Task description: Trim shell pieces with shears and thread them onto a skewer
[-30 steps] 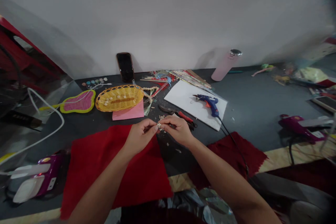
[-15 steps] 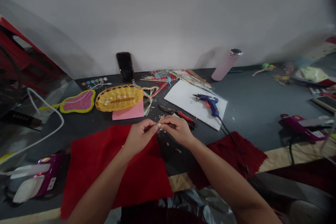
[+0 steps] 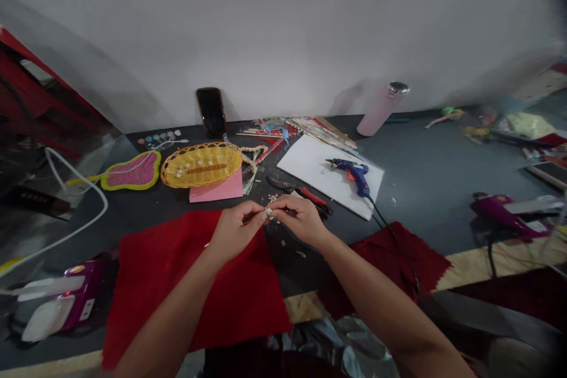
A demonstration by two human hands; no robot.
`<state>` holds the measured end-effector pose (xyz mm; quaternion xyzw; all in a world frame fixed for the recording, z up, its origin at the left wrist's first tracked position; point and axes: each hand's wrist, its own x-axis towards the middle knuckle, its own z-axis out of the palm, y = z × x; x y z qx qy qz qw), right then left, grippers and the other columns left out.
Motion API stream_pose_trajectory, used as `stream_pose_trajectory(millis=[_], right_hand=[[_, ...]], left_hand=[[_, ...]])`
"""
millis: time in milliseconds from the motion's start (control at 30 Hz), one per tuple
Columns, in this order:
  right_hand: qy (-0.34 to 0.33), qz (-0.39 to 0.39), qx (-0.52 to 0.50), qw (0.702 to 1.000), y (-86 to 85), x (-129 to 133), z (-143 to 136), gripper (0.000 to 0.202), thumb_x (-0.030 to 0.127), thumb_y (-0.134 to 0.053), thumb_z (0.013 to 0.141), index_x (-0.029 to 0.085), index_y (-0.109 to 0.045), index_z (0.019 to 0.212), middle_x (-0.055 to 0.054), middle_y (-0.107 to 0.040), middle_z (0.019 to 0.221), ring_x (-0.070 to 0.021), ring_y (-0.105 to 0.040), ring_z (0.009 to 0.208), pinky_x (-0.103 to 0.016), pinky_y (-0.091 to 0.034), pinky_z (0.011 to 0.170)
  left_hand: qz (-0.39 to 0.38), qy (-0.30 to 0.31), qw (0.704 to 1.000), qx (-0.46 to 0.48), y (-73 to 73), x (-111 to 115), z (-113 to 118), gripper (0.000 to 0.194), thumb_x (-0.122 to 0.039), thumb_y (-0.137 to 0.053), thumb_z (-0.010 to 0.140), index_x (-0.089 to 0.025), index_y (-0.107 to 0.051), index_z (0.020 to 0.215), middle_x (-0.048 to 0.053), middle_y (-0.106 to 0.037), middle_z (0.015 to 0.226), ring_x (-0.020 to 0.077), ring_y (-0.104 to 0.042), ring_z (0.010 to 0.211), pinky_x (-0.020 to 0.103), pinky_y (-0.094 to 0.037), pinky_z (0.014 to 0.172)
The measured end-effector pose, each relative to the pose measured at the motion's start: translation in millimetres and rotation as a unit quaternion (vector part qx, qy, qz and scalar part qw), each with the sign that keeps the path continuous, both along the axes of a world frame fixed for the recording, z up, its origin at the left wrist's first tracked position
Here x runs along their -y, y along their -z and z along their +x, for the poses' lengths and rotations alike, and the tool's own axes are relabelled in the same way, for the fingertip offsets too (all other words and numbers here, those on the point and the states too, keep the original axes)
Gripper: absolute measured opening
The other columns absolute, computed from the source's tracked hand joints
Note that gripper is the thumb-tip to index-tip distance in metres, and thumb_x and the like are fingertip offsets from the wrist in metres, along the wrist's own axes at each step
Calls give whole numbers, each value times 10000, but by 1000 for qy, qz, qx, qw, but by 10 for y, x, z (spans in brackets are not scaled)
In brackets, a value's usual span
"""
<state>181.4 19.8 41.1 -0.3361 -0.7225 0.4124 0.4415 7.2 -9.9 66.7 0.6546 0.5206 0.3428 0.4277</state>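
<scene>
One small pale piece [image 3: 268, 211] is being pinched by the left hand [image 3: 237, 229] and right hand [image 3: 303, 221], pliers [image 3: 312, 196] lying just beyond; fine handling is apparently forming the present step, the next move probably requiring steady pressure.

A small, pale piece [image 3: 268, 211] is held over the tabletop [image 3: 436, 171], pinched by the left grip [image 3: 237, 229] at its nine o'clock and the right grip [image 3: 303, 221] at three, its outline partly hidden.

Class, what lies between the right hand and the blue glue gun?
In the head view, red-handled pliers beside the right hand, then the white board under the glue gun.
</scene>
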Motion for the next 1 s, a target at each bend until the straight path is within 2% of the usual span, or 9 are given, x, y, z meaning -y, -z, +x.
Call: stream_pose_trajectory(millis=[600,767,900,1000], right_hand=[[2,13,32,999,16,-6,5,144,293,-551,830,215,-662,878,-25,-653,782,-131,-598,716,-255,-469,664],[29,89,148,985,84,-129,128,176,264,-504,852,212,-657,922,-56,-662,893,-162,-596,848,-304,-462,777],[48,134,294,945,162,-206,178,210,190,-465,856,191,-657,941,-69,-663,895,-177,-576,878,-316,-439,823],[42,142,359,922,234,-222,166,255,149,-437,855,198,-652,983,-70,-654,934,-171,-559,912,-294,-425,842]], left_hand=[[28,-6,998,-54,18,-17,-6,231,-351,-478,816,-185,-640,829,19,-668,762,138,-589,695,222,-427,627],[56,-29,990,-124,46,-68,-38,227,-360,-478,812,-201,-641,813,12,-680,752,143,-600,686,227,-420,621],[66,-47,986,-143,111,-118,-80,213,-355,-476,815,-210,-632,816,8,-690,771,146,-615,699,231,-427,644],[66,-57,987,-135,163,-146,-98,211,-355,-480,810,-204,-626,824,16,-689,768,153,-621,709,239,-436,654]])
